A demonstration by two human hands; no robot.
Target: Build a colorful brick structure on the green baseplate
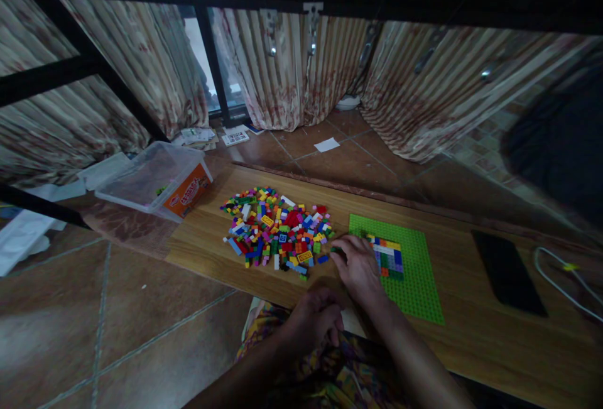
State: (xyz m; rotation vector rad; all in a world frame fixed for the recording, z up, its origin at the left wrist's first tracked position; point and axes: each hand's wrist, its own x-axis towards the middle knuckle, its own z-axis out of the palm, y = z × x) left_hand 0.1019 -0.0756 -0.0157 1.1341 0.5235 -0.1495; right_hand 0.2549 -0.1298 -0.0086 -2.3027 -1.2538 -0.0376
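Observation:
My right hand (358, 266) is over the table between the brick pile and the green baseplate (421, 277). Its thumb and fingers are closed in a pinch, with a small dark toy brick (336, 250) showing at the fingertips. My left hand (316, 316) is curled above my lap by the table's near edge; whatever its fingers hold, if anything, is hidden. A loose heap of multicoloured toy bricks (282, 238) lies left of my right hand. On the baseplate sits a patch of joined bricks (392, 259), partly covered by that hand.
A clear plastic box (141, 176) with an orange label stands at the table's left end. Right of the baseplate lie a flat black object (509, 272) and a white cable (560, 271). Beyond the wooden table (456, 333) are papers on the tiled floor and striped curtains.

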